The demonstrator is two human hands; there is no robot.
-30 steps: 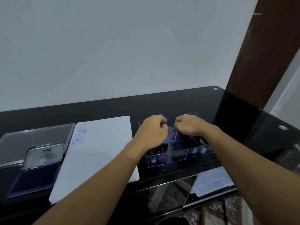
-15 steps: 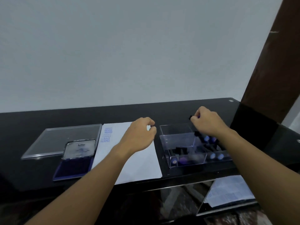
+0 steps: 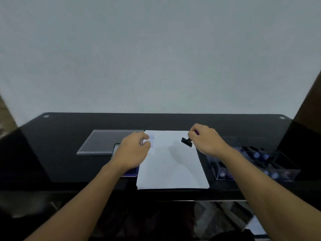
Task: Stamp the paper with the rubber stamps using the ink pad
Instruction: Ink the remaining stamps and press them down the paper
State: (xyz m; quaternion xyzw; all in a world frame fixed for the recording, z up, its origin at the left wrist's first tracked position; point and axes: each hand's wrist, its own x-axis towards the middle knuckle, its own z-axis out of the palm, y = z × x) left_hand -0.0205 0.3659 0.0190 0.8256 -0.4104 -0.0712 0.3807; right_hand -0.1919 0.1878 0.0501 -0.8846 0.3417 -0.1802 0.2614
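Note:
A white sheet of paper (image 3: 172, 167) lies on the black table (image 3: 60, 153), with faint blue stamp marks (image 3: 152, 141) near its top left corner. My right hand (image 3: 206, 141) pinches a small black rubber stamp (image 3: 186, 142) above the paper's upper right part. My left hand (image 3: 133, 150) hovers with loosely curled fingers over the paper's left edge and holds nothing. It hides most of the blue ink pad (image 3: 132, 172), of which only a strip shows below the wrist.
A clear plastic lid (image 3: 102, 143) lies left of the paper. A clear compartment box (image 3: 257, 166) with several stamps stands at the right. A wall rises behind the table. The table's front edge runs just below the paper.
My right hand lifted a black stamp out of the box and carried it left over the paper. My left hand moved left toward the ink pad. The camera turned left.

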